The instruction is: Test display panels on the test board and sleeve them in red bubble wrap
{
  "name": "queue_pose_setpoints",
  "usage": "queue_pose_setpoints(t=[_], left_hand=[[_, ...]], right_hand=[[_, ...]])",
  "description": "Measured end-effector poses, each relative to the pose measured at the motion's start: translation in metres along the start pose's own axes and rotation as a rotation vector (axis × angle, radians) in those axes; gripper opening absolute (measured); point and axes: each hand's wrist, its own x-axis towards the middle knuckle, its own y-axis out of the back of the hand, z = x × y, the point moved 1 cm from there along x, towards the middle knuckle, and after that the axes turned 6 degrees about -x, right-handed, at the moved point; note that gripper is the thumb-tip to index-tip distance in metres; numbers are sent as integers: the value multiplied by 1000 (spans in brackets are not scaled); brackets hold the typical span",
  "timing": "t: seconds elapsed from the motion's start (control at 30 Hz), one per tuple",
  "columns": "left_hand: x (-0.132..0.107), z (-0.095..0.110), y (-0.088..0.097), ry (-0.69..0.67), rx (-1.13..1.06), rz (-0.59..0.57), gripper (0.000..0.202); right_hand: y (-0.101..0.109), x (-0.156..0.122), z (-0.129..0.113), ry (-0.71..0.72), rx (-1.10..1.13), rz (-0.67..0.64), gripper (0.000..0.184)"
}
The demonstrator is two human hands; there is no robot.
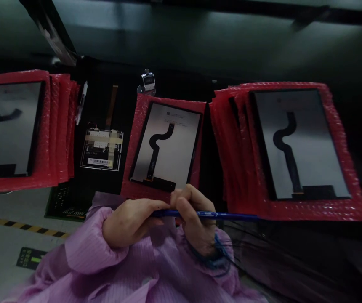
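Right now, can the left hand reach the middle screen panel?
Probably yes: the left hand is just below the middle screen panel, nothing between them, but it is touching the blue pen.

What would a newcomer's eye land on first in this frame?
Probably the bright red bubble-wrap sheets: a stack at left, a single sheet in the middle and a stack at right, each bearing a grey display panel with a black ribbon cable. Next, low in the centre, the left hand and right hand in pink sleeves meet on a blue pen.
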Motion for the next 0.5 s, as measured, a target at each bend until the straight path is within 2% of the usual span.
queue_pose_setpoints(t=[0.07,0.13,0.23,0.37,0.43,0.5], left_hand=[[-3,0,-5,30,-18,16,39],[-4,2,-10,29,11,31,46],[-3,10,-12,7,77,56,49],[2,24,-6,-31,90,103,58],[8,29,-2,-45,68,86,64],[17,30,5,-44,74,41,66]], right_hand=[[-7,-6,7,42,19,42,32],[-14,-12,13,53,37,4,26],[-19,-13,13,83,-20,-155,26],[-16,-2,-7,196,-173,-412,29],[-12,7,-19,260,-231,-525,28],[-5,19,-29,293,-269,-567,28]])
